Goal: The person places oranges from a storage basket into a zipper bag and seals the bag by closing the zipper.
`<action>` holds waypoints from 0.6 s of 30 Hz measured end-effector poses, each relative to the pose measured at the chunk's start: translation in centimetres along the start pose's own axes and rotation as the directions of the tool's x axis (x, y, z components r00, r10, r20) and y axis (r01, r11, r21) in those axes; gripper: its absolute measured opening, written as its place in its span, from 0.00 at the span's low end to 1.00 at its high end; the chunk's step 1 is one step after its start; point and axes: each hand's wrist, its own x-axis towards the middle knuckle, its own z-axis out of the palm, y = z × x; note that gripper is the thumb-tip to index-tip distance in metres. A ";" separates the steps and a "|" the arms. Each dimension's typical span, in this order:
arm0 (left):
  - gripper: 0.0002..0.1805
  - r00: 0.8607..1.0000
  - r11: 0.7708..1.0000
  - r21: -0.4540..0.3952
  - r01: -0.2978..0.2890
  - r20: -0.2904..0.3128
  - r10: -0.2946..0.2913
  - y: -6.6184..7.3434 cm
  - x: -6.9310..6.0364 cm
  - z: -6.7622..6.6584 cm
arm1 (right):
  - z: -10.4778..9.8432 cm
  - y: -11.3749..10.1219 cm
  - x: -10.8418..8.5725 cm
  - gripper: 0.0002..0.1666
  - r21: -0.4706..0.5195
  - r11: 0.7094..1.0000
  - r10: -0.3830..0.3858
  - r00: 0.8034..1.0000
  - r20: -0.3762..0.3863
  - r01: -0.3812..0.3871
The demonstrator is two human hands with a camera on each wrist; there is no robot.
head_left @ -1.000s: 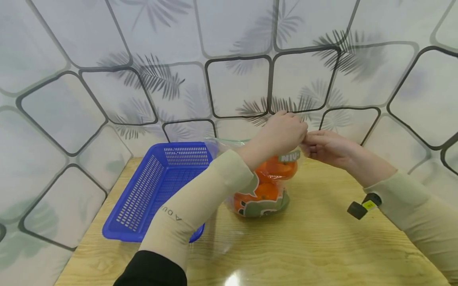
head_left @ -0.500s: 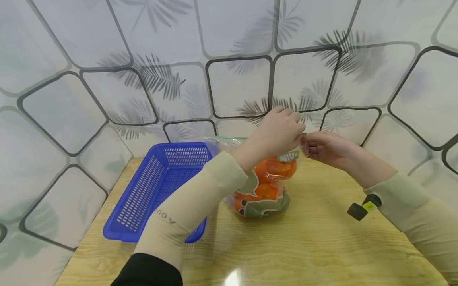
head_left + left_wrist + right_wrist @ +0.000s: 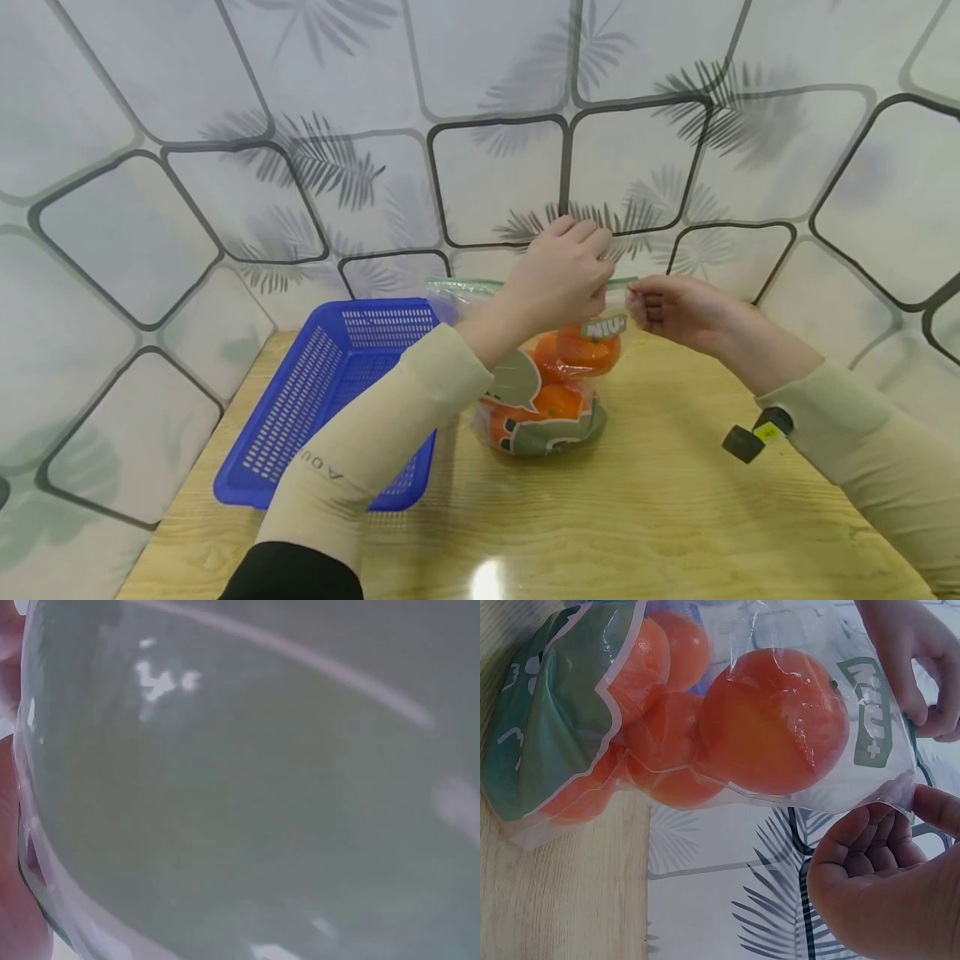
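Observation:
A clear zip bag with green panels and a "NIU+" label stands upright on the table, holding several orange fruits that look like mandarins. My right hand pinches the bag's top right corner between thumb and curled fingers. Along the green zip edge, my left hand pinches the top of the bag, left of the right hand. The right wrist view shows both hands at the bag's mouth. In the left wrist view the bag's blurred green panel fills most of the frame, with parts of fingers at the left edge.
A blue perforated plastic basket stands left of the bag, partly behind my left sleeve. The wooden table ends at a wall with a leaf and rounded-square pattern, close behind the bag.
My left hand has slid leftward along the bag's zip edge, away from the right hand, uncovering more of the top right edge. My right hand has stayed at the corner.

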 end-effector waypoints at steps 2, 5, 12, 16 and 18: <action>0.11 1.000 1.000 0.001 -0.001 -0.022 0.001 -0.3 -0.4 0.1 | 0.0 0.0 0.0 0.24 -0.018 1.000 -0.001 1.000 -0.008 0.001; 0.11 0.998 1.000 -0.004 -0.006 -0.059 0.006 -0.8 -1.0 0.2 | 0.1 0.1 0.1 0.24 -0.043 0.999 0.003 1.000 -0.025 -0.004; 0.10 0.995 0.999 0.020 -0.029 -0.100 0.031 -1.9 -2.5 0.1 | 0.1 0.2 0.2 0.23 -0.008 1.000 0.028 0.999 -0.040 -0.028; 0.09 0.994 0.998 0.046 -0.050 -0.095 0.054 -2.5 -3.1 -0.2 | 0.1 0.2 0.3 0.22 0.023 0.999 0.046 0.998 -0.052 -0.045; 0.09 0.994 0.997 0.052 -0.059 -0.085 0.063 -2.7 -3.4 -0.3 | 0.2 0.3 0.4 0.22 0.028 0.998 0.053 0.997 -0.059 -0.051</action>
